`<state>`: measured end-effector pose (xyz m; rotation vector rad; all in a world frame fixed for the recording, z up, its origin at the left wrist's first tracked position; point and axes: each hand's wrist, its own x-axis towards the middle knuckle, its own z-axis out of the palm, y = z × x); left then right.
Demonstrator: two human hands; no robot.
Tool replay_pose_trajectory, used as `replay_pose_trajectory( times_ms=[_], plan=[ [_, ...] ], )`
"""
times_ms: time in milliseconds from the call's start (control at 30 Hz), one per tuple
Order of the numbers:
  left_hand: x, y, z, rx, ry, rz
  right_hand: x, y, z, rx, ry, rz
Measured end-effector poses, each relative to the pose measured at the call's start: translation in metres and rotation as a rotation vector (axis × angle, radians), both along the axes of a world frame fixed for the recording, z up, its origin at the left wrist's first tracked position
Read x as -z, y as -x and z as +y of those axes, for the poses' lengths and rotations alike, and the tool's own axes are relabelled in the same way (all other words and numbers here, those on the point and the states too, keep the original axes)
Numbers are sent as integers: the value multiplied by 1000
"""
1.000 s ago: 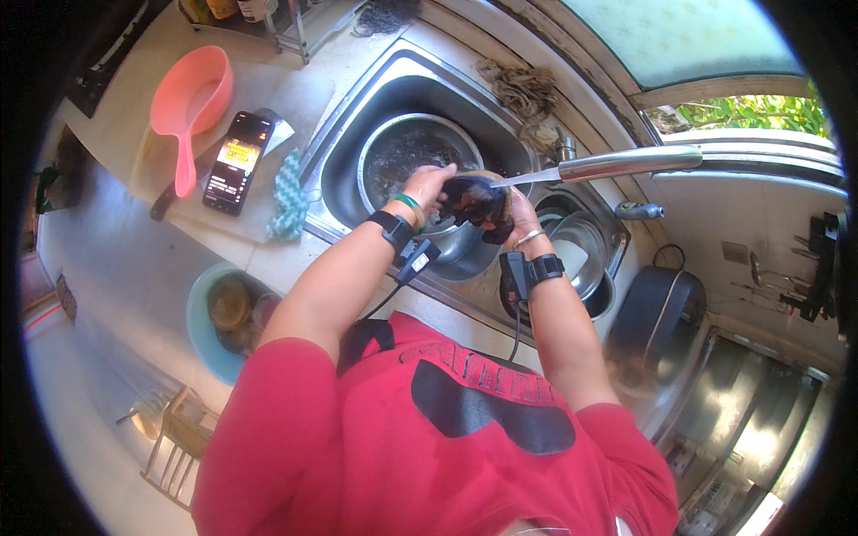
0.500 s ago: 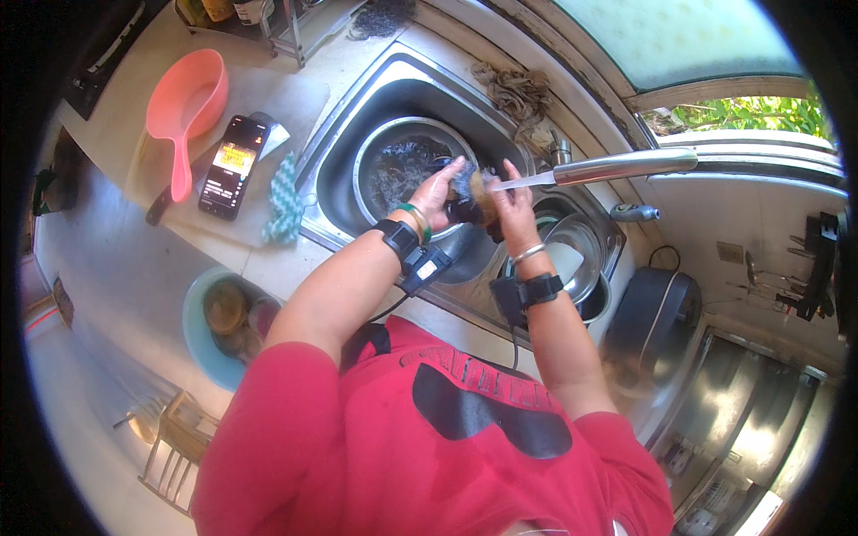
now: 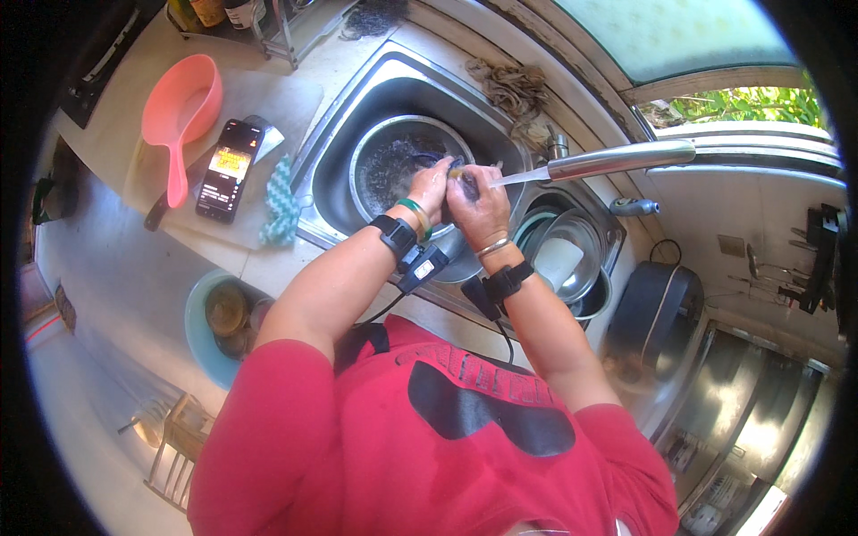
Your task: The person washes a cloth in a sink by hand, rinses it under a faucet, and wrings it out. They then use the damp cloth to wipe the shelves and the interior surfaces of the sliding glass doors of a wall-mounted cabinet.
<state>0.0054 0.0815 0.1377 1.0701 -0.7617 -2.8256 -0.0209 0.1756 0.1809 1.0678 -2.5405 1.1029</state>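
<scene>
Over the sink, left hand and right hand clasp a dark item, mostly hidden between them.

You can cross the left rim of the rectangular steel sink into the round steel basin; rightward, the long silver metal tap and stacked shiny bowls obstruct you.

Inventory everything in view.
Item: 1, dark, between hands
Sink: 1, silver, centre
Basin: 1, silver, in sink
Tap: 1, silver, right of hands
Dishes: several, clear and white, right compartment
Rag: 1, brown, behind sink
Board: 1, pale, left counter
Dipper: 1, pink, left counter
Phone: 1, black, on board
Cloth: 1, teal-white, board edge
Tub: 1, blue, lower left
Chair: 1, brown, lower left
Left hand: 1, bare, at item
Right hand: 1, bare, at item
</scene>
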Motion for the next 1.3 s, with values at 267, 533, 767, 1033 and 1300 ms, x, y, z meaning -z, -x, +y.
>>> replay_pose_trajectory(
  times_ms=[267,533,767,1033,1300],
  plan=[
    [66,6,8,200,618,-213,25,20,14,13,-93,-371],
    [22,-2,-8,664,810,-199,45,64,45,270,173,-1355],
    [121,-3,-94,684,1091,-604,-14,96,52,99,88,-851],
    [159,-6,-119,776,764,-936,-7,169,43,245,-147,-618],
    [73,-25,-98,672,1218,-784,16,175,61,322,-328,-600]
  ],
)
